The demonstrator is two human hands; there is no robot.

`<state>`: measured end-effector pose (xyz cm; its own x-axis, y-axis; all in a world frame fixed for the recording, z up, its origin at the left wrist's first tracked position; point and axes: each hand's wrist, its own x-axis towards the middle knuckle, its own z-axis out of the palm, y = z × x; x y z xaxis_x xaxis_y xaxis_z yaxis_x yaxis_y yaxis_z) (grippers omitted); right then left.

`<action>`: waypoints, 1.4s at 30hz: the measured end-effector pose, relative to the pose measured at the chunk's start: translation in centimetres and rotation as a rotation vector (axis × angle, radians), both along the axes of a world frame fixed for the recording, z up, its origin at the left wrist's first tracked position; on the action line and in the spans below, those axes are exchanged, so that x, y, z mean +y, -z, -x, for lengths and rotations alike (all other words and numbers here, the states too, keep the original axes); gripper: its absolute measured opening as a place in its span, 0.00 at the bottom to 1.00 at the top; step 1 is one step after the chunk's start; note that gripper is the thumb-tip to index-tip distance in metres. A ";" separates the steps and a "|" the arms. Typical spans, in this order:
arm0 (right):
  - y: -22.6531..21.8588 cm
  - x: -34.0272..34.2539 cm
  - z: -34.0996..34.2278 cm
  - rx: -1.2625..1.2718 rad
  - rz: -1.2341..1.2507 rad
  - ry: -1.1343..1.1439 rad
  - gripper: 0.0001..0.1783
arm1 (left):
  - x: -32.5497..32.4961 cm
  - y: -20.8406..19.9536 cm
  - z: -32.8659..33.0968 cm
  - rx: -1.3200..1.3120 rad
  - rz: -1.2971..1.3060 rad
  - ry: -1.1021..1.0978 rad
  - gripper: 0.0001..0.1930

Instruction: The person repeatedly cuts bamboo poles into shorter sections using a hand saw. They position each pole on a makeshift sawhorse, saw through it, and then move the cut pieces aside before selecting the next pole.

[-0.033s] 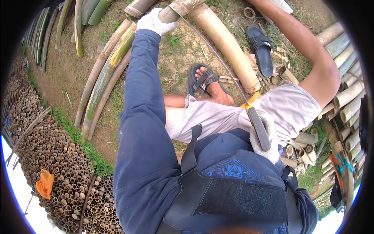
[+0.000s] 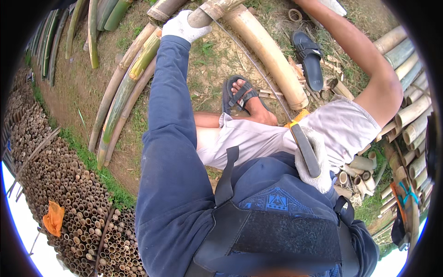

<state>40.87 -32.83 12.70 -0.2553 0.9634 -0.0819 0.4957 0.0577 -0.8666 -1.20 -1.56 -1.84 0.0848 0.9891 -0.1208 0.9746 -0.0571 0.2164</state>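
My left hand [image 2: 177, 27], in a white knit glove, is closed round the end of a bamboo pole [image 2: 221, 6] at the top of the view. My right hand [image 2: 318, 161], gloved too, grips the black and yellow handle of a handsaw [image 2: 305, 150] close to my body. The saw's long thin blade reaches up to the pole and meets it just right of my left hand. Below the pole, a thick pale bamboo piece [image 2: 267, 55] lies on the ground alongside the blade.
My sandalled foot [image 2: 249, 99] and bent bare leg [image 2: 369, 60] flank the work. A loose black sandal [image 2: 308, 60] lies beyond. Long bamboo poles [image 2: 122, 101] rest at left, near a big stack of cut bamboo [image 2: 74, 198] with an orange scrap [image 2: 54, 218]. More bamboo [image 2: 415, 113] is piled at right.
The saw handle and my right hand have shifted very slightly down and to the left. My left hand keeps its hold on the bamboo pole.
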 end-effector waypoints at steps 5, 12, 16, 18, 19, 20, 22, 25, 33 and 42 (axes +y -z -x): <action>6.3 16.1 10.6 0.151 0.049 0.032 0.28 | 0.6 -0.7 -1.3 0.069 0.080 -0.087 0.51; 7.7 10.5 7.7 0.235 -0.145 -0.003 0.34 | 1.2 -1.0 -0.3 0.028 0.094 -0.045 0.53; -0.2 -1.8 -0.9 -0.099 -0.039 0.039 0.30 | 1.0 0.3 0.3 -0.031 0.002 -0.031 0.51; -0.8 -1.0 -0.6 -0.074 -0.012 0.015 0.29 | 0.8 0.1 0.1 -0.030 0.033 -0.046 0.54; 0.6 1.7 1.0 -0.009 0.010 0.019 0.29 | 0.8 -0.2 -0.2 -0.043 0.056 -0.084 0.52; 2.6 5.9 3.0 0.069 0.004 0.021 0.29 | 0.8 -0.6 -0.4 -0.013 0.034 -0.060 0.50; 6.9 13.9 8.6 0.178 -0.032 -0.006 0.29 | 1.0 -1.2 -1.1 0.072 0.127 -0.122 0.49; 11.7 21.6 15.9 0.218 -0.173 0.022 0.31 | 1.2 -2.0 -1.5 0.068 0.061 -0.063 0.49; 1.6 2.2 1.3 0.051 0.089 0.040 0.31 | 0.9 -1.1 0.0 0.005 0.066 -0.020 0.49; 9.8 20.5 14.4 0.172 -0.100 -0.009 0.28 | 1.0 -1.8 -1.2 0.047 0.063 -0.121 0.48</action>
<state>26.46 -12.31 2.93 -0.2663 0.9621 0.0593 0.3397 0.1512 -0.9283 0.00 -0.60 0.00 -0.0422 0.9820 -0.1842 0.9826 0.0742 0.1702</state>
